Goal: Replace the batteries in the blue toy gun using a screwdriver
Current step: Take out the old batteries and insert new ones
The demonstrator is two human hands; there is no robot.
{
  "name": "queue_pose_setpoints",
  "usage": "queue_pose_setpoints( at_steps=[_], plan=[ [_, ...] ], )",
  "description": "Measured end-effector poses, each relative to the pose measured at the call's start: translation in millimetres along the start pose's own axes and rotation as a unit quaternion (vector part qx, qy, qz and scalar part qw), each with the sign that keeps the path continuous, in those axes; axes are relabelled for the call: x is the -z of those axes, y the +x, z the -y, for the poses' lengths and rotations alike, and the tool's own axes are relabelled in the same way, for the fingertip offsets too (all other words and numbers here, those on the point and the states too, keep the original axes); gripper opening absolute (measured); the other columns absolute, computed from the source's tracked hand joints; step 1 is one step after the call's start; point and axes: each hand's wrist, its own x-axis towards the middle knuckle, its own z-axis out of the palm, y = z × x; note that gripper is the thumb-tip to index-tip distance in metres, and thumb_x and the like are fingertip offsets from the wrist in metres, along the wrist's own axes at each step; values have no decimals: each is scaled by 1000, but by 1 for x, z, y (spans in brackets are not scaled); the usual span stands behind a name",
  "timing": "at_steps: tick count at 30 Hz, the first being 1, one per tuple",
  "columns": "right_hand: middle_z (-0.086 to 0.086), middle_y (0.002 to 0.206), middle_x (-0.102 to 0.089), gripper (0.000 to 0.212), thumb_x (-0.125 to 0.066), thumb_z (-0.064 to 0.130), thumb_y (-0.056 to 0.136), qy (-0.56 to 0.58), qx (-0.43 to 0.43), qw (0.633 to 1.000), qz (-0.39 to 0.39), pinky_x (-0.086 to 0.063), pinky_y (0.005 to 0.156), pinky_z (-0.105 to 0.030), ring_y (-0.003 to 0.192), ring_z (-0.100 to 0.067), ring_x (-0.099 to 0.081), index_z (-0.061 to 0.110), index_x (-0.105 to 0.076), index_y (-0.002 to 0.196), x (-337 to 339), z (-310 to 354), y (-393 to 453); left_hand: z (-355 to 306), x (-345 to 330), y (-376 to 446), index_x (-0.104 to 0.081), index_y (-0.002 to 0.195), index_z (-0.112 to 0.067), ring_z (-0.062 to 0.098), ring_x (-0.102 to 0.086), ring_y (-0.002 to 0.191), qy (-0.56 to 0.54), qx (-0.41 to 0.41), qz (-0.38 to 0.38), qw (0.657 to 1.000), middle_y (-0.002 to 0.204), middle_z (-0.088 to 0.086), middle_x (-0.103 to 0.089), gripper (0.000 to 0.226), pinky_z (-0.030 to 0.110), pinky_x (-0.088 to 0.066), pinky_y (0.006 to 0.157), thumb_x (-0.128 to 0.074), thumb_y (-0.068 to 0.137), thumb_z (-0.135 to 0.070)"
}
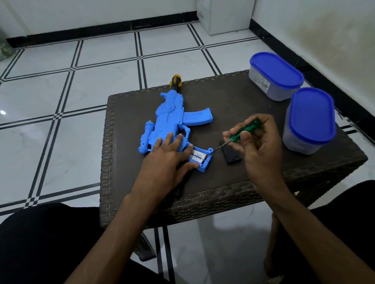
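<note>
The blue toy gun (pixel 172 116) lies on a dark woven table (pixel 261 177), muzzle pointing away. Its battery compartment (pixel 201 157) in the grip is uncovered and white batteries (pixel 197 157) show inside. My left hand (pixel 167 156) lies flat on the gun's body beside the compartment, fingers straight, pressing down. My right hand (pixel 254 137) grips a green-handled screwdriver (pixel 244 131); its thin metal tip touches the compartment's right edge. A black cover plate (pixel 232 155) lies on the table just right of the grip, partly hidden by my right hand.
Two clear containers with blue lids stand at the table's right: one (pixel 275 75) at the back corner, one (pixel 310 119) close to my right hand. White tiled floor surrounds the table. My dark-clothed knees flank its near edge.
</note>
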Motion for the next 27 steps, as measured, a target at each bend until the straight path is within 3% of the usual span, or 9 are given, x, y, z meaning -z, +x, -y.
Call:
queue_pose_setpoints(
  at_steps=[10, 15, 19, 22, 24, 27],
  plan=[
    [-9, 89, -66, 17, -41, -9, 98, 30, 1, 1000, -1, -58, 82, -34, 94, -25, -71, 6, -44, 106, 1, 10, 10, 2, -2, 1, -60, 132, -21, 35, -35, 140, 2, -5, -11, 1000, 146, 11, -47, 57, 49, -29, 111, -43, 91, -57],
    [-13, 89, -62, 17, -41, -7, 99, -12, 25, 999, 45, -58, 81, -37, 89, -30, -67, 4, -45, 112, -3, 13, 12, 3, -4, 1, -62, 130, -20, 36, -40, 137, -5, -8, -15, 1000, 143, 13, -50, 71, 50, -33, 109, -27, 85, -64],
    [-4, 74, -49, 22, -40, -5, 95, -98, 33, 992, 72, -49, 59, -27, 63, -15, -50, 9, -49, 109, -2, 30, 22, 7, -5, 2, -50, 140, -26, 23, -24, 146, -46, 11, -18, 999, 153, 3, -38, 62, 41, -20, 117, -47, 90, -62],
    [1, 65, -49, 3, -54, 12, 93, -316, 44, 931, 175, -35, 52, -21, 54, -7, -42, 14, -55, 93, -4, 35, 35, 12, -2, 1, -52, 138, -22, 15, -29, 143, -96, 20, -49, 994, 149, 0, -44, 65, 38, -31, 112, -58, 85, -58],
    [5, 63, -52, 17, -68, 33, 85, -425, 44, 869, 251, -40, 55, -27, 56, -8, -48, 21, -56, 84, -7, 27, 39, 14, -1, -1, -58, 131, -17, 16, -35, 135, -96, 22, -75, 992, 142, 4, -51, 69, 42, -39, 104, -53, 81, -64],
    [11, 72, -54, 32, -75, 49, 76, -522, 38, 784, 334, -45, 64, -33, 70, -11, -52, 25, -58, 88, -11, 11, 42, 17, -4, -3, -55, 136, -17, 25, -32, 140, -80, 26, -67, 994, 148, 4, -45, 63, 51, -30, 113, -57, 85, -55]
  ],
)
